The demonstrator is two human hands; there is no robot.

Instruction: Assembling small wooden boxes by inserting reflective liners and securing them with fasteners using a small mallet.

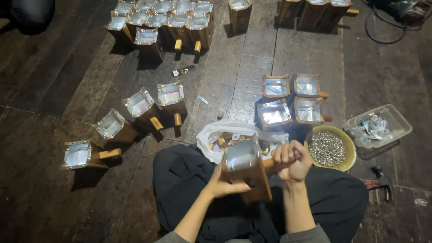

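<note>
Wooden box [245,168], foil-lined, sitting over your lap.
Yellow bowl [348,159] is holding small metal bits; clear tub [398,119] is holding foil scraps. Your left hand [222,182] is cupping the box; your right hand [291,159] is fisting its peg handle.

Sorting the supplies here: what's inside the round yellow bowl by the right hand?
The yellow bowl holds a heap of small silvery metal bits, too small to identify. The heap covers the bowl's bottom.

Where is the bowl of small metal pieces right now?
In the head view, the yellow bowl sits on the wooden floor right of the right hand, below four metal-lined wooden boxes and left of the clear plastic tub.
</note>
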